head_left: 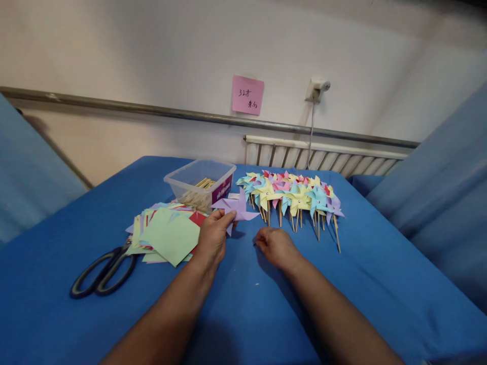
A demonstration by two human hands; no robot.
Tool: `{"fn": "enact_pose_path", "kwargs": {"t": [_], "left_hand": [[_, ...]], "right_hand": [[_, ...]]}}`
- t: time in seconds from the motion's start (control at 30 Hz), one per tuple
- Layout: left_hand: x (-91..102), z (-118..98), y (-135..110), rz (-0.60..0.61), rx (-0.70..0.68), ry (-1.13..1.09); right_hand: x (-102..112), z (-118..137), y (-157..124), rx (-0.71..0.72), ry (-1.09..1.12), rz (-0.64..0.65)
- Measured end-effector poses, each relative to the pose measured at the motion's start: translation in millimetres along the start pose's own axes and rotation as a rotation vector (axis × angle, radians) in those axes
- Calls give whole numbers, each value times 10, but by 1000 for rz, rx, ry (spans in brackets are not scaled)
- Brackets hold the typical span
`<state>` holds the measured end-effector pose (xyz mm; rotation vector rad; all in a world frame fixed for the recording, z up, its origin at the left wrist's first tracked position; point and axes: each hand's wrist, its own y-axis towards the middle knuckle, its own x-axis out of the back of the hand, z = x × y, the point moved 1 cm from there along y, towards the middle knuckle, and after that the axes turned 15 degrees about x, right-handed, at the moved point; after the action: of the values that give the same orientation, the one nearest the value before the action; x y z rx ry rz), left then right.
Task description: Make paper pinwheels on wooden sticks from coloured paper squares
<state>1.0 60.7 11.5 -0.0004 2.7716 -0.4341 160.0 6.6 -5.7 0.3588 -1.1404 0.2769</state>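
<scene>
My left hand (215, 234) pinches a purple paper pinwheel (239, 205) near its middle, with the folded blades spreading out past the fingertips. No stick shows on it. To the right, my right hand (277, 247) is held low over the blue cloth, fingers curled together; whatever small thing may be between them is too small to make out. Beyond it stands a cluster of finished pinwheels (300, 198) in yellow, blue, pink and purple, on thin wooden sticks. Left of my left hand lies a pile of coloured paper squares (170, 235), a pale green one on top.
Black-handled scissors (104, 271) lie partly under the paper pile. A clear plastic box (178, 178) with wooden sticks (206, 183) stands behind it. At the back are a radiator (338, 157), a metal rail (160, 110) and a wall socket (315, 91) with a cord. Blue curtains (437, 187) hang at both sides.
</scene>
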Motion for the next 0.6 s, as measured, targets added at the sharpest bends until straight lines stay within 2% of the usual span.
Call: {"fn": "enact_pose_path", "kwargs": {"t": [0.3, 0.6], "left_hand": [[-17, -17, -30, -14, 27, -10], [8, -2, -32, -31, 4, 42]], "right_hand": [[-41, 189, 39, 31, -261, 132], [-39, 259, 32, 15, -307, 120]]}}
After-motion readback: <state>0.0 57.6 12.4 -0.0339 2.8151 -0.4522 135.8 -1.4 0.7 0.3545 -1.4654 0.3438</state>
